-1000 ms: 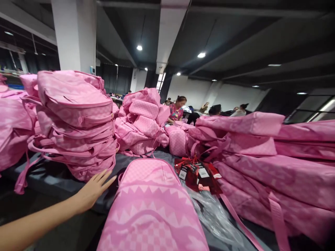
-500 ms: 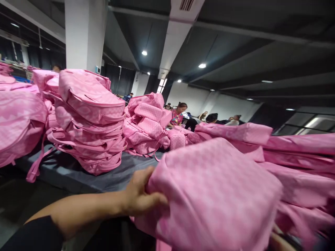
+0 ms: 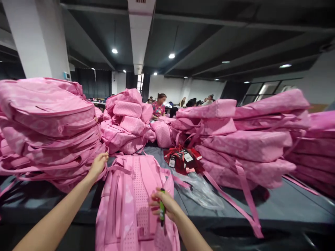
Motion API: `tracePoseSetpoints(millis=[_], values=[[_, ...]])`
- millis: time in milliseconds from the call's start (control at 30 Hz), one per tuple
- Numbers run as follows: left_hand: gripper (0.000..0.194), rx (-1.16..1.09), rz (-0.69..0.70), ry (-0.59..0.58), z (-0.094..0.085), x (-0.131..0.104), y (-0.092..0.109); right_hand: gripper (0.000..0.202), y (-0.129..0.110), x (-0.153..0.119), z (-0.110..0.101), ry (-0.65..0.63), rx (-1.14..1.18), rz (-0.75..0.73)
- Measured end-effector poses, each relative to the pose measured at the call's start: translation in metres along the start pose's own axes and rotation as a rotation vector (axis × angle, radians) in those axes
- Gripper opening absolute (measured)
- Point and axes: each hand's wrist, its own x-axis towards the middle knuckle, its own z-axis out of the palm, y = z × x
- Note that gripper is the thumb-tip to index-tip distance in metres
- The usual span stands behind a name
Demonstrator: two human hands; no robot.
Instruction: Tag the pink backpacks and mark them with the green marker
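Observation:
A pink backpack (image 3: 141,195) lies in front of me on the dark table, its padded back and shoulder straps facing up. My right hand (image 3: 164,204) is over its right half, fingers closed round a green and black pen (image 3: 162,206). My left hand (image 3: 98,165) is beyond the backpack's upper left side, next to the left stack; its fingers are pinched together, and what they hold, if anything, is too small to name.
Stacks of pink backpacks stand at the left (image 3: 52,129) and right (image 3: 246,143). Red and black tags (image 3: 183,158) and clear plastic bags (image 3: 201,193) lie on the dark table (image 3: 288,205). A person (image 3: 158,106) is farther back.
The view has turned to the right. The backpack that my left hand gripped now lies flat, straps up, and that hand has let it go. My right hand has come into view with the pen.

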Motion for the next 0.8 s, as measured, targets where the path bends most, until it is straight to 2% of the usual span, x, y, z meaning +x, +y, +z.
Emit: tracePoseSetpoints(millis=[67,100,167,233,300,367,467,533,600,700,767,800], values=[[0.037,0.174,0.122,-0.065,0.016,-0.020,-0.016,0.037,0.020,0.017,0.006,-0.074,0.063,0.097],[0.039,0.290,0.234,-0.163,0.026,-0.036,-0.025,0.028,0.027,0.022,0.009,-0.094,0.099,0.117],[0.046,0.523,0.458,-0.432,0.045,-0.074,-0.048,0.022,0.037,0.028,0.008,-0.086,0.170,0.119],[0.051,0.673,0.557,-0.619,0.053,-0.111,-0.075,0.027,0.042,0.025,-0.008,-0.032,0.225,0.114],[0.050,0.755,0.556,-0.679,0.048,-0.137,-0.099,0.042,0.047,0.014,-0.037,0.014,0.275,0.119],[0.049,0.834,0.571,-0.691,0.037,-0.147,-0.113,0.058,0.054,0.000,-0.066,0.039,0.327,0.098],[0.041,0.936,0.636,-0.706,0.035,-0.137,-0.108,0.070,0.057,-0.011,-0.085,0.033,0.431,0.034],[0.029,0.968,0.669,-0.743,0.050,-0.121,-0.095,0.072,0.046,-0.004,-0.079,0.046,0.534,-0.030],[0.026,0.954,0.686,-0.784,0.079,-0.099,-0.080,0.075,0.028,0.013,-0.065,0.084,0.621,-0.156],[0.033,0.898,0.778,-0.823,0.135,-0.058,-0.068,0.080,0.009,0.038,-0.048,0.115,0.608,-0.385],[0.031,0.873,0.884,-0.874,0.170,-0.030,-0.066,0.069,0.015,0.046,-0.046,0.188,0.432,-0.539],[0.028,0.866,0.924,-0.914,0.186,-0.017,-0.066,0.059,0.023,0.047,-0.048,0.264,0.281,-0.640]])
